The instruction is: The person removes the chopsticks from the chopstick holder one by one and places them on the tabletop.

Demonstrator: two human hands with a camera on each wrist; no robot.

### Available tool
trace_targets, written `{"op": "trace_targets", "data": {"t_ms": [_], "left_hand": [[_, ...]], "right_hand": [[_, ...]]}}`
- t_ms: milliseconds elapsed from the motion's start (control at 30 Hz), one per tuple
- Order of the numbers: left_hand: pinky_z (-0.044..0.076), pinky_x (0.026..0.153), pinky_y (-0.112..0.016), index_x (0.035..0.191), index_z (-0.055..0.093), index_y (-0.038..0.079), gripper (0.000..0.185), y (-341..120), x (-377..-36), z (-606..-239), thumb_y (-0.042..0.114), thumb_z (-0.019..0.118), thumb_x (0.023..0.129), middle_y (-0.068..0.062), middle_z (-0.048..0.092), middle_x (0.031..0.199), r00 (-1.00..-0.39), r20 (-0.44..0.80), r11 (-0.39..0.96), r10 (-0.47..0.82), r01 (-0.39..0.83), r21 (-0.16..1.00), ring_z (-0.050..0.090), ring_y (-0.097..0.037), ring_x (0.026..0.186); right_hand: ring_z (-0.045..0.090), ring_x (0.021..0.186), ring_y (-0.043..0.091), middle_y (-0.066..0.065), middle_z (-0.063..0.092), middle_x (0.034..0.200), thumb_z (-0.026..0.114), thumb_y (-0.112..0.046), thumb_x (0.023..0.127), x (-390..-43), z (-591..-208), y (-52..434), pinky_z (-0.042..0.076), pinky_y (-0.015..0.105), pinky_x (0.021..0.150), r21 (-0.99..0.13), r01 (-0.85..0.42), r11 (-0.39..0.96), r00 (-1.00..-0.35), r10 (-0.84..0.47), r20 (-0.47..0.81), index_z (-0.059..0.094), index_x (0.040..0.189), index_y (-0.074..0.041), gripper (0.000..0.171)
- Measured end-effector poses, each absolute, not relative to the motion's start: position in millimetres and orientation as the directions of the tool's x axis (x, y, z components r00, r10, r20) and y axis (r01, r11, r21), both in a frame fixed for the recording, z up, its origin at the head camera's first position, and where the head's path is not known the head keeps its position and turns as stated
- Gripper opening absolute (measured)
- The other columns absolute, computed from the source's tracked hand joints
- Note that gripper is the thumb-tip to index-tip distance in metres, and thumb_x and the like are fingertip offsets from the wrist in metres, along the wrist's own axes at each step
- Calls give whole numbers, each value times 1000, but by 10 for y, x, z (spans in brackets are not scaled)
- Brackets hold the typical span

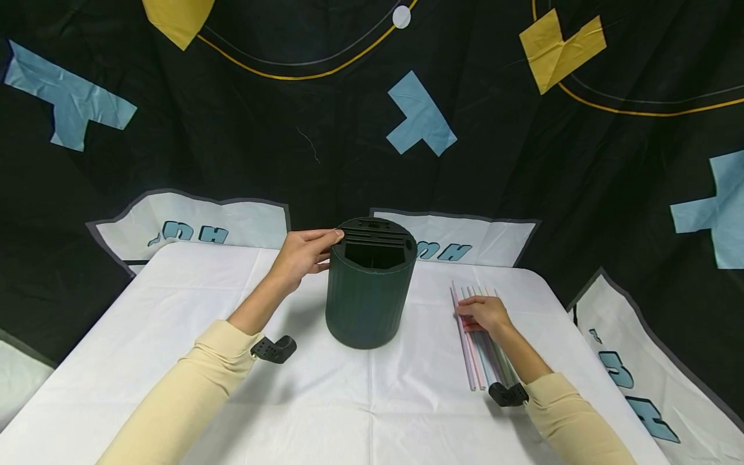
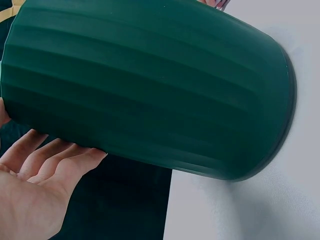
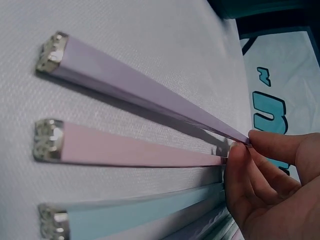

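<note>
Head view: left hand flat-fingered against ribbed dark-green cylindrical holder; right hand pinching lilac square-section stick.

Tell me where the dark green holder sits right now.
In the head view the dark green holder stands upright mid-table on the white cloth, the left hand touching its rim, the pastel sticks lying to its right.

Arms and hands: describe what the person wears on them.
Both arms wear long pale yellow sleeves with ribbed cuffs, left and right. A small black camera mount sits at each wrist, left and right. The left hand and right hand are bare.
</note>
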State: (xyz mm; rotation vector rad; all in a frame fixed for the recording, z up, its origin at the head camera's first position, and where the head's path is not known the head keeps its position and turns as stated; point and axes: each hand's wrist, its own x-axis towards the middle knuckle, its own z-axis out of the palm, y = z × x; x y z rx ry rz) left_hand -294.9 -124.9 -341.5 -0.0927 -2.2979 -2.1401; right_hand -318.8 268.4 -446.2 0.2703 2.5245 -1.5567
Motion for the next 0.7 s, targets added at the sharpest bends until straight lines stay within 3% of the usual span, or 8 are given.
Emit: {"op": "trace_targets", "data": {"t_ms": [700], "left_hand": [[59, 92, -44, 132, 67, 6, 45, -1252, -2945, -3415, 33, 69, 97, -15, 69, 131, -997, 54, 65, 53, 58, 996, 69, -34, 116]], "right_hand": [[64, 64, 9, 1, 70, 79, 70, -9, 93, -3174, -4468, 2699, 58, 20, 60, -859, 224, 461, -974, 79, -212, 67, 118, 10, 32]]}}
